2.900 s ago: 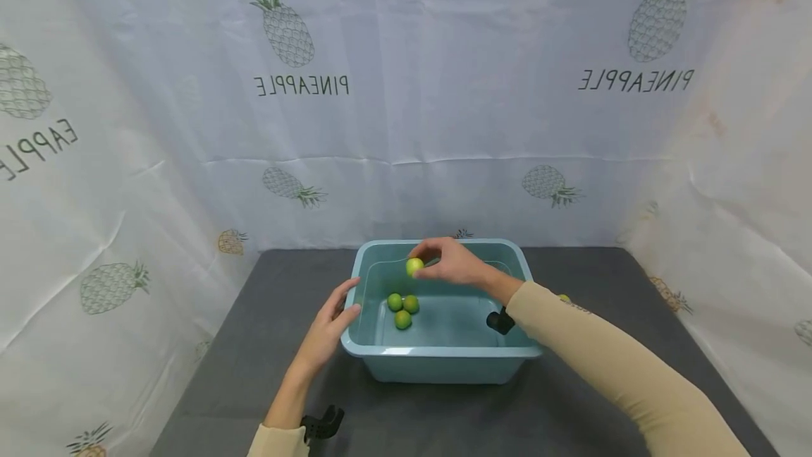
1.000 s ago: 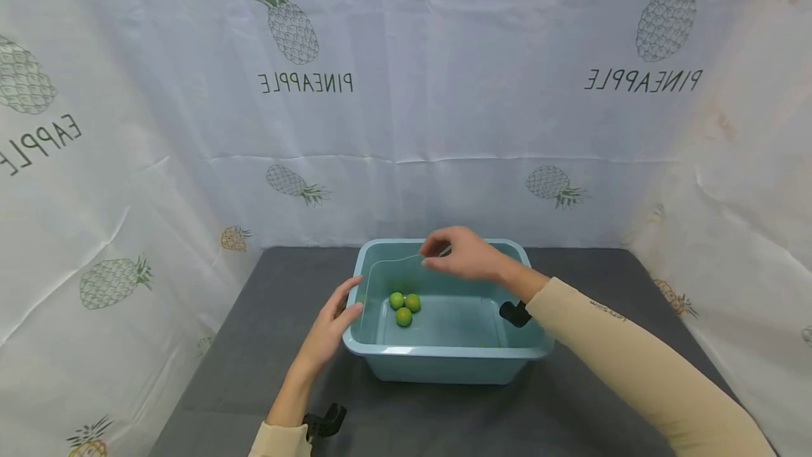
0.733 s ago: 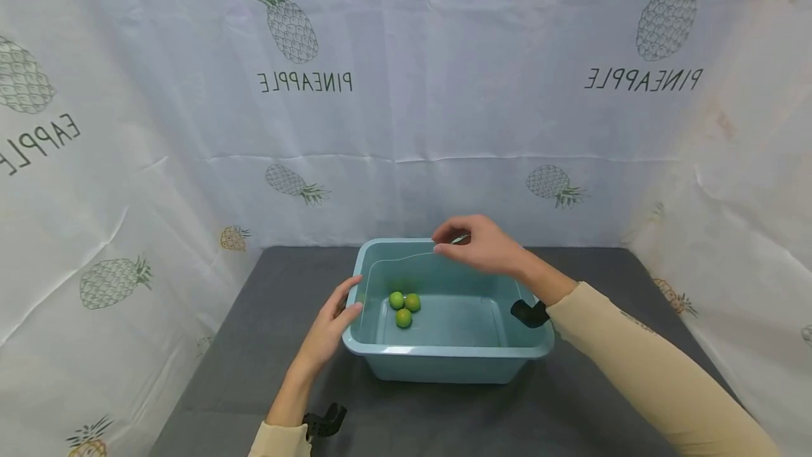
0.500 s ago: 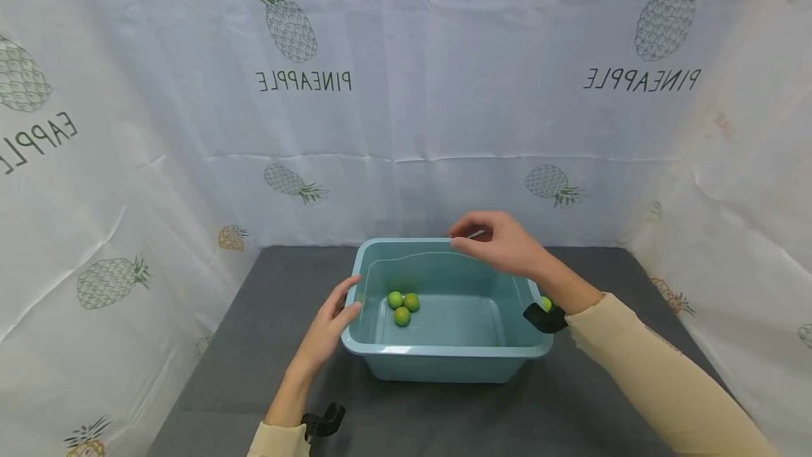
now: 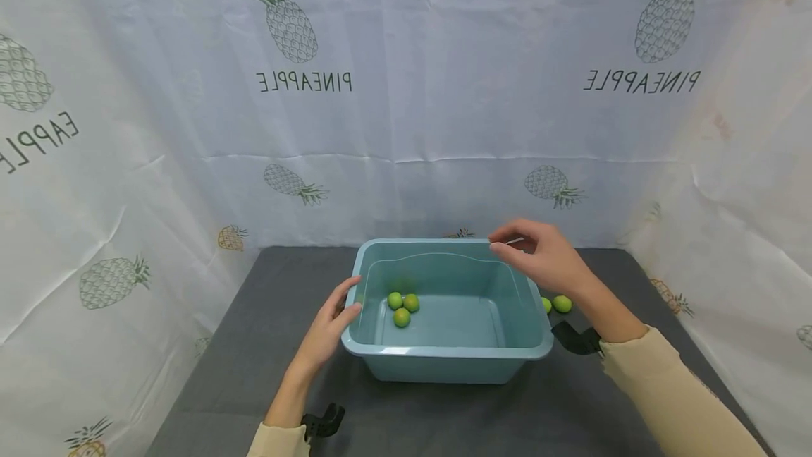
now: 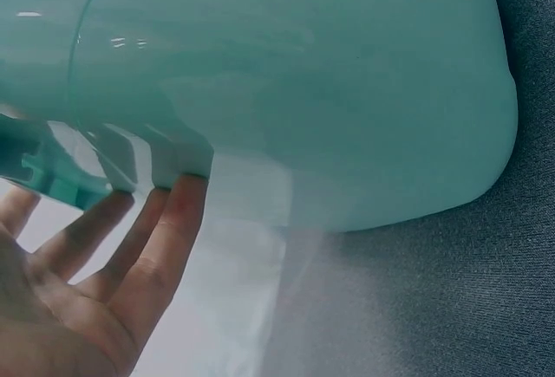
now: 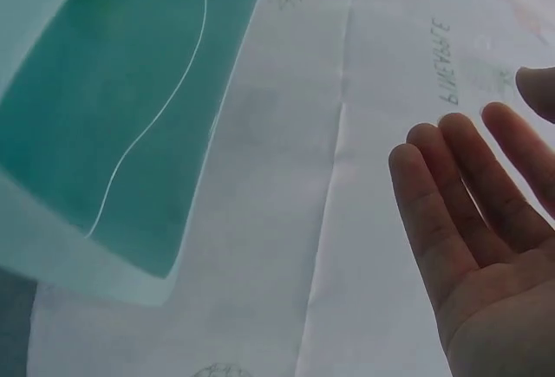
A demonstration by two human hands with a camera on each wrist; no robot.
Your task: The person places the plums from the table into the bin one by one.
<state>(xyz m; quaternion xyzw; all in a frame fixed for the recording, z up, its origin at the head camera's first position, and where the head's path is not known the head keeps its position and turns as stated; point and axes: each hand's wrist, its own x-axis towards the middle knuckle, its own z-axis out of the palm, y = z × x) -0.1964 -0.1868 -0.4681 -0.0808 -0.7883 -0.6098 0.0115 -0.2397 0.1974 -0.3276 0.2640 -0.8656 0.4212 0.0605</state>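
Three green limes [image 5: 401, 317] sit together on the left part of the floor of a light blue plastic basin [image 5: 447, 352]. My left hand [image 5: 326, 330] is at the basin's left side. In the left wrist view its fingertips touch the outer wall, fingers extended. Above the basin's back right corner, my right hand [image 5: 539, 256] is raised and holds nothing. In the right wrist view the fingers of that right hand [image 7: 486, 238] are loosely extended. Two more limes [image 5: 562, 304] lie outside the basin, to its right, one partly hidden by the rim.
The basin stands on a dark grey tabletop [image 5: 273, 302]. A white cloth with pineapple prints [image 5: 406, 125] hangs behind and along both sides. A black strap device [image 5: 323, 420] is on the left wrist, another [image 5: 576, 338] on the right.
Earlier my right hand held a lime over the basin; a second ago it was empty. It has since moved right, uncovering limes beyond the rim. The left hand stays put.
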